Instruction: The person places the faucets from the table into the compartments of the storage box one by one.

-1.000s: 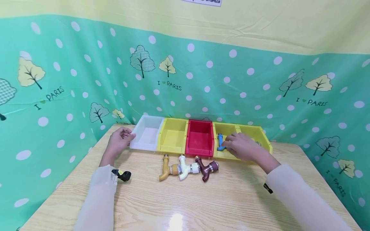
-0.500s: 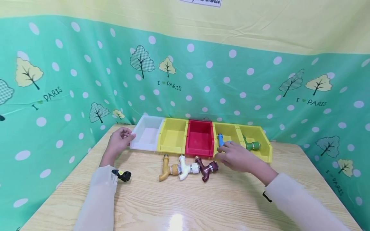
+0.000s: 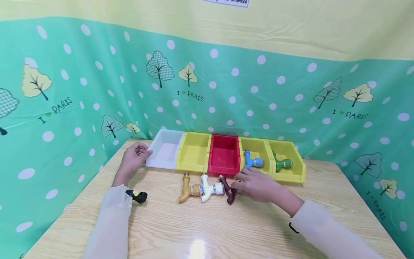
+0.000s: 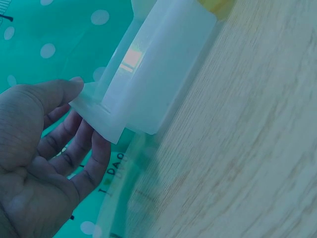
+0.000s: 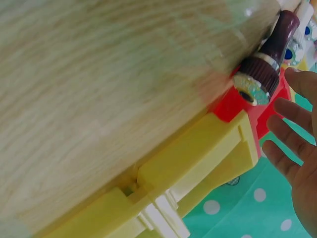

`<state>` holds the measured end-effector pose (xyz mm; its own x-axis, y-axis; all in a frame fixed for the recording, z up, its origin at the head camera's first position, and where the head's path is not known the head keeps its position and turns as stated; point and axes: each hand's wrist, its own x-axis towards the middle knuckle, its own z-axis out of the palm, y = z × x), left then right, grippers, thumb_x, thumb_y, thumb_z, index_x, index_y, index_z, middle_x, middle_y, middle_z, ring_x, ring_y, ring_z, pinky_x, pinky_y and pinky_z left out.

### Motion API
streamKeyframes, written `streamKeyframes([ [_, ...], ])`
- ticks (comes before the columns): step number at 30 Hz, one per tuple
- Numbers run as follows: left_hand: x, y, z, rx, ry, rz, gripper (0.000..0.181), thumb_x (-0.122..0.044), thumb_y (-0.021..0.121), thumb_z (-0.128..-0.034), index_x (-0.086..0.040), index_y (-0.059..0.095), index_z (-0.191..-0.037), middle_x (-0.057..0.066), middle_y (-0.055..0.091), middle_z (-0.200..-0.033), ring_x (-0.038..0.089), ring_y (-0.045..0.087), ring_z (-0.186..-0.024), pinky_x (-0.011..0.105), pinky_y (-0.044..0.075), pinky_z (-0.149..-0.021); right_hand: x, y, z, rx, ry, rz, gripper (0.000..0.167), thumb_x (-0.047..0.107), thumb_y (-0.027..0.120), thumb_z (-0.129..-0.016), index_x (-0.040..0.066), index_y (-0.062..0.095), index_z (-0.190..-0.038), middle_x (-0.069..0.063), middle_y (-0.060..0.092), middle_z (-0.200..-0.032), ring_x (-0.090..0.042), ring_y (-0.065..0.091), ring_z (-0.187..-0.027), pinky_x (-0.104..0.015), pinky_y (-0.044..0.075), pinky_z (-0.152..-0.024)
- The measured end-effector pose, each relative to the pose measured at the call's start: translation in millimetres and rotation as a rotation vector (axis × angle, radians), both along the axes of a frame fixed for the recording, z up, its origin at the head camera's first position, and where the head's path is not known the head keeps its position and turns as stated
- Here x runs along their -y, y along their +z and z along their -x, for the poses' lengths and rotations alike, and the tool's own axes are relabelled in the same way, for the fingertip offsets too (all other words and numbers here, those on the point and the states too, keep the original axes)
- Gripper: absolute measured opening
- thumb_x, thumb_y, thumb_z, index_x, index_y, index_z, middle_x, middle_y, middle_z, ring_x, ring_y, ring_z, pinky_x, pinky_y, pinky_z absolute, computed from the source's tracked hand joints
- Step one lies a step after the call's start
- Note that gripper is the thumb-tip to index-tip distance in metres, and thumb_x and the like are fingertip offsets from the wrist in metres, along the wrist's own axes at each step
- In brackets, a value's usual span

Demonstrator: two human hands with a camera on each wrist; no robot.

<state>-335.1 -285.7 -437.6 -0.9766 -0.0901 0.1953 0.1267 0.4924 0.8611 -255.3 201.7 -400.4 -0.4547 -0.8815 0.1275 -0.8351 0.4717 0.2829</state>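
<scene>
My left hand grips the outer corner of the white bin, its thumb on the rim and the other fingers curled beneath. My right hand is beside the maroon tap, hiding the tap's handle in the head view. In the right wrist view its spread fingers stay apart from the tap's ribbed handle. Left of the maroon tap, a white tap and a mustard-yellow tap lie on the table. A blue tap and a green tap sit in the two right-hand yellow bins.
The bins form a joined row along the back of the wooden table. Between the white bin and the right-hand pair stand a yellow bin and a red bin. A polka-dotted green curtain hangs behind.
My right hand has moved from the blue tap's bin left and toward me, to the maroon tap. The blue and green taps now show fully. My left hand stays on the white bin.
</scene>
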Motion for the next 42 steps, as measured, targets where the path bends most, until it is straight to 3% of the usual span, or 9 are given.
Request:
streamKeyframes([
  [14, -1.1, 1.1, -1.1, -0.004, 0.003, -0.007, 0.042, -0.031, 0.067, -0.1009, 0.003, 0.055, -0.123, 0.017, 0.058, -0.109, 0.023, 0.058, -0.093, 0.027, 0.061, -0.072, 8.7, -11.5, -3.2, 0.124, -0.005, -0.029, 0.037, 0.025, 0.074, -0.096, 0.034, 0.068, -0.132, -0.003, 0.065, -0.125, -0.024, 0.057, -0.113, -0.043, 0.053, -0.095],
  [20, -0.3, 1.6, -1.5, 0.001, 0.010, 0.005, 0.042, -0.031, 0.068, -0.1007, 0.002, 0.055, -0.123, 0.018, 0.058, -0.110, 0.026, 0.058, -0.095, 0.026, 0.061, -0.071, 11.8, -15.4, -3.2, 0.132, 0.019, -0.012, 0.034, 0.027, 0.075, -0.095, 0.035, 0.071, -0.128, 0.001, 0.065, -0.114, -0.019, 0.055, -0.104, -0.039, 0.054, -0.089],
  [25, -0.6, 1.3, -1.6, 0.005, 0.000, -0.004, 0.045, -0.032, 0.068, -0.1006, 0.003, 0.054, -0.125, 0.018, 0.059, -0.112, 0.026, 0.059, -0.097, 0.027, 0.061, -0.073, 14.3, -17.5, -4.8, 0.158, -0.001, -0.029, 0.026, 0.032, 0.073, -0.097, 0.036, 0.072, -0.123, 0.002, 0.064, -0.114, -0.018, 0.054, -0.103, -0.039, 0.053, -0.088],
  [32, -1.7, 2.8, -1.8, 0.001, 0.003, -0.001, 0.044, -0.031, 0.067, -0.1008, 0.003, 0.055, -0.125, 0.018, 0.059, -0.112, 0.025, 0.059, -0.096, 0.030, 0.062, -0.074, 13.9, -16.4, -5.3, 0.166, -0.003, -0.007, 0.029, 0.029, 0.077, -0.094, 0.036, 0.074, -0.122, 0.001, 0.066, -0.110, -0.019, 0.053, -0.098, -0.039, 0.052, -0.085],
  [42, -1.3, 0.6, -1.2, 0.002, -0.002, -0.002, 0.044, -0.031, 0.067, -0.1011, 0.003, 0.054, -0.124, 0.017, 0.058, -0.110, 0.024, 0.058, -0.095, 0.026, 0.061, -0.072, 9.4, -9.5, -4.7, 0.276, -0.008, 0.012, 0.026, 0.028, 0.076, -0.093, 0.038, 0.077, -0.117, 0.008, 0.062, -0.101, -0.012, 0.048, -0.092, -0.034, 0.048, -0.082],
])
